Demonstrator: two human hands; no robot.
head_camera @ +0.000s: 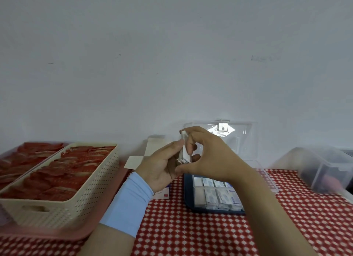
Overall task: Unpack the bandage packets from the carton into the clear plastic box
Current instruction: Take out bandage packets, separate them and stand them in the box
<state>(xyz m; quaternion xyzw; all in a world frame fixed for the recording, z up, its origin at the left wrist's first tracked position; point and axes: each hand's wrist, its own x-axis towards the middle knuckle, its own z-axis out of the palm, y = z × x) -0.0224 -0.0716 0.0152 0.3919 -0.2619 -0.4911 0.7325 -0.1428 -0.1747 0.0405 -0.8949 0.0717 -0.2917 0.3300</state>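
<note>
Both hands' fingers around bandage packets

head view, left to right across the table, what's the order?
cream basket → left hand → stack of bandage packets → right hand → frosted container. The carton and the clear plastic box overlap the hands, so they are left out.

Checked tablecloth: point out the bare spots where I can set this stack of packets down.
Bare cloth lies in the near middle, between the pink tray holding the cream basket and the clear plastic box. More lies right of that box, in front of the frosted container. The left side and the strip by the carton are crowded.
</note>
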